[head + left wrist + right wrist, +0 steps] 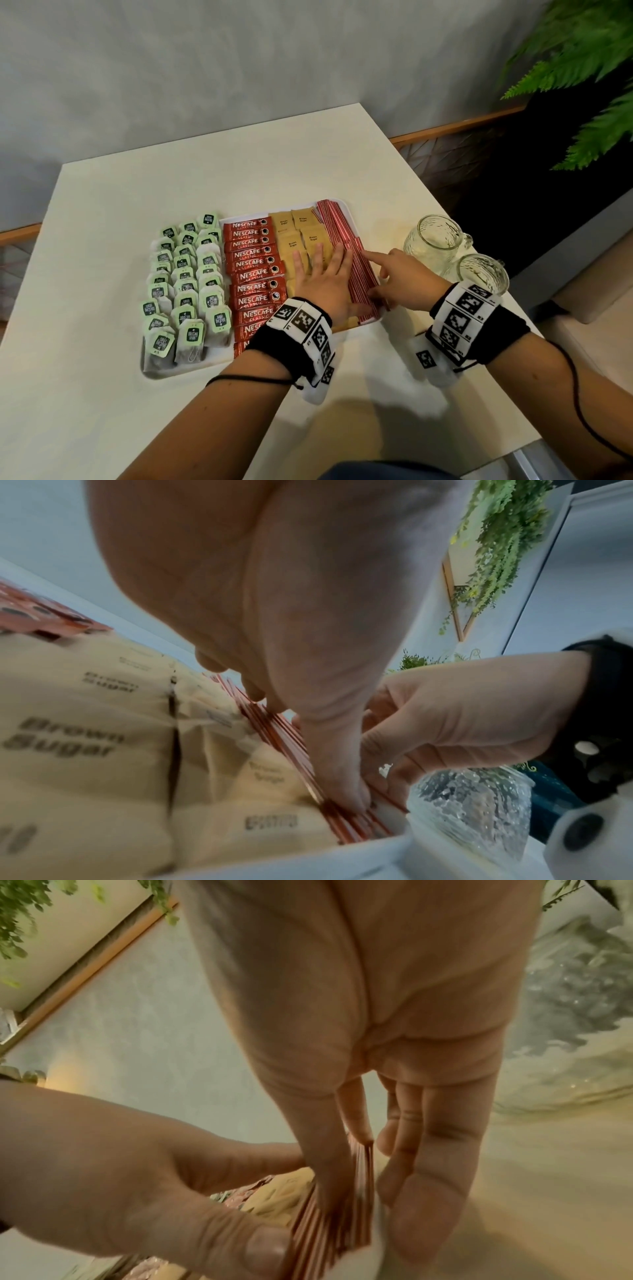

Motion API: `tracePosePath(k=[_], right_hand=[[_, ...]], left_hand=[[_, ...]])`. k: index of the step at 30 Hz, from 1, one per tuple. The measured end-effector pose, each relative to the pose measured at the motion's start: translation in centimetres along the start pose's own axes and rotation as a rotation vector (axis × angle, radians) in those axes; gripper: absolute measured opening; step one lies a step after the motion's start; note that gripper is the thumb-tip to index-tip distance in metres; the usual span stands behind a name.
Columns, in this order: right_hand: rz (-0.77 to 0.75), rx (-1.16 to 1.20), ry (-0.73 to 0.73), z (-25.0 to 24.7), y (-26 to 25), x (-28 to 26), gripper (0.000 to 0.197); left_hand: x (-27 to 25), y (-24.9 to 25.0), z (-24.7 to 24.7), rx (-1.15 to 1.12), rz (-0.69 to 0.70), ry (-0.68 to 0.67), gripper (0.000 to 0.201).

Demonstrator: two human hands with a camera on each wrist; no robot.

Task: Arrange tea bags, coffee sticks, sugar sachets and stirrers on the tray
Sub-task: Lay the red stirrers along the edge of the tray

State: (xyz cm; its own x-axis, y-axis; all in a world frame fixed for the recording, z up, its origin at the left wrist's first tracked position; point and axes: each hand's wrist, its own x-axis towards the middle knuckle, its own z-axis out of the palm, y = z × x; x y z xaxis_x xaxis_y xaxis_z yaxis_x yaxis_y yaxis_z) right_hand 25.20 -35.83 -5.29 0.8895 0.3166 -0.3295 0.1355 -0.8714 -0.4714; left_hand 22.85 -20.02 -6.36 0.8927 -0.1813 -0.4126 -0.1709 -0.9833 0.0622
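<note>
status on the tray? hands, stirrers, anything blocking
Left hand flat on sugar sachets, right hand fingers straight, squaring stirrers at tray right edge. Two glass mugs right of tray, clear.

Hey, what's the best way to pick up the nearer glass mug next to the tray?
Take the nearer glass mug by its handle, coming from the right: the handle sticks out on the far right side, away from the tray, and both hands are busy at the stirrers.
</note>
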Motion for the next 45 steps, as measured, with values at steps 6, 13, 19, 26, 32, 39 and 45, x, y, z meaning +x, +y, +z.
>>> tracePosePath(k=[6, 13, 19, 26, 32, 39, 45], right_hand=[[-0.02, 0.106, -0.003, 0.0, 0.0, -0.1, 0.086], [0.018, 0.207, 0.01, 0.0, -0.9, -1.0, 0.072], [0.056, 0.206, 0.112, -0.5, -1.3, -1.2, 0.06], [0.042, 0.088, 0.019, 1.2, -1.8, -2.1, 0.142], [-0.046, 0.131, -0.082, 3.6, -2.4, -1.9, 0.165], [-0.065, 0.116, -0.03, 4.3, -3.5, -0.5, 0.167], [-0.081, 0.117, 0.012, 4.4, -6.2, 1.4, 0.165]], left_hand=[[-0.1, 0.2, 0.0, 0.041, 0.015, -0.006, 0.109], [-0.8, -0.3, 0.0, -0.004, 0.02, 0.017, 0.113], [-3.1, -1.8, -0.6, -0.077, -0.051, 0.039, 0.116], [-9.1, -8.6, 1.3, -0.304, -0.386, 0.248, 0.149], [-13.8, -13.5, 3.0, -0.486, -0.689, 0.215, 0.159], [-15.0, -15.5, 3.6, -0.549, -0.712, 0.221, 0.163], [-14.8, -18.0, 3.3, -0.543, -0.701, 0.231, 0.159]])
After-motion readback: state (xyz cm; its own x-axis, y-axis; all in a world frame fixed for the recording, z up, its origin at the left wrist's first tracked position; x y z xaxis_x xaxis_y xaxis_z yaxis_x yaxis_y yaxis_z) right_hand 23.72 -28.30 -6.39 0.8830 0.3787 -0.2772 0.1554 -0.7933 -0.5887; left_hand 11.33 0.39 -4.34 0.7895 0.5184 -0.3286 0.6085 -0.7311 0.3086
